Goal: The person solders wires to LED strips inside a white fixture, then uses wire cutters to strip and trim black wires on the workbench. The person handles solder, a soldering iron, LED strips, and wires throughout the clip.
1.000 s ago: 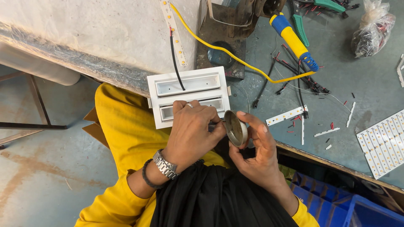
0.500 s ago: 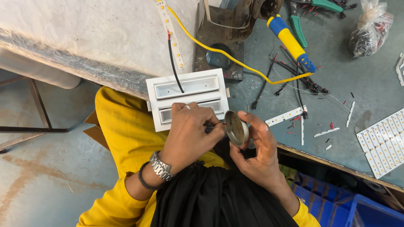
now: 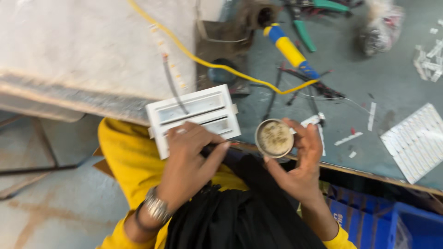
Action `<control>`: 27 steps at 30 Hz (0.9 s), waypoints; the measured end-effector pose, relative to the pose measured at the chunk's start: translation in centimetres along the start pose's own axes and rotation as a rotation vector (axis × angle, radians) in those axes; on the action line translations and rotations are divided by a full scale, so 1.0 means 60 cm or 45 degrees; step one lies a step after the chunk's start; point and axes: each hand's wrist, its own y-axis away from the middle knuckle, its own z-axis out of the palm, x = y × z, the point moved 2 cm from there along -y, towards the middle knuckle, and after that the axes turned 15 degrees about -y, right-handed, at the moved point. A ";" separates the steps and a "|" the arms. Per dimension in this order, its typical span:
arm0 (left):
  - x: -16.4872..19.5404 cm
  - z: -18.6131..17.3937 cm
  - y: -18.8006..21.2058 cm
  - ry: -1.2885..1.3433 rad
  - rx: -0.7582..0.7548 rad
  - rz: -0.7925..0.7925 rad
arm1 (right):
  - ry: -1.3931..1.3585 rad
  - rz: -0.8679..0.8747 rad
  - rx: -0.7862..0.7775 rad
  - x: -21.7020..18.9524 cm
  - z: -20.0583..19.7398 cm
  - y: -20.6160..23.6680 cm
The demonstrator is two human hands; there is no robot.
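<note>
At the far left, a pale cloth-covered slab [image 3: 83, 50] lies over the edge of the surface [image 3: 369, 87], with bare floor [image 3: 41, 207] below it. The left hand [image 3: 189, 157], a metal watch [image 3: 156, 208] on its wrist, comes up from the lower left with the knuckles raised. Its fingers are curled over the near edge of a white rectangular fixture [image 3: 194, 115] with two long slots, and they pinch a thin dark tool [image 3: 214, 146] whose tip points right. The fixture rests tilted at the edge of the surface, just above a yellow sleeve [image 3: 129, 157]. To the right, the right hand [image 3: 300, 161] rises palm-up, fingers wrapped round a small round tin [image 3: 274, 138], its open face turned to the camera, showing a crusted filling. Beyond it, a yellow cable [image 3: 194, 55] runs to a blue-and-yellow handled tool [image 3: 290, 50]. A white strip panel [image 3: 415, 138] lies at far right.
</note>
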 end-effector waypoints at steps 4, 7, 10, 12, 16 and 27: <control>0.003 -0.032 0.014 -0.080 0.088 0.036 | 0.236 0.024 0.322 0.015 -0.117 -0.004; -0.009 -0.022 0.029 0.151 -0.181 -0.470 | 0.527 0.157 0.461 0.041 -0.191 -0.022; -0.013 -0.013 0.036 0.284 -0.171 -0.472 | 0.621 0.255 0.496 0.069 -0.228 -0.051; -0.015 -0.013 0.038 0.206 -0.119 -0.383 | 0.675 0.252 0.508 0.065 -0.236 -0.053; -0.031 -0.016 0.031 0.282 -0.123 -0.468 | 0.809 0.125 0.413 0.034 -0.210 -0.048; -0.053 -0.033 0.013 0.388 -0.192 -0.515 | 0.759 0.186 -0.546 0.019 -0.155 -0.105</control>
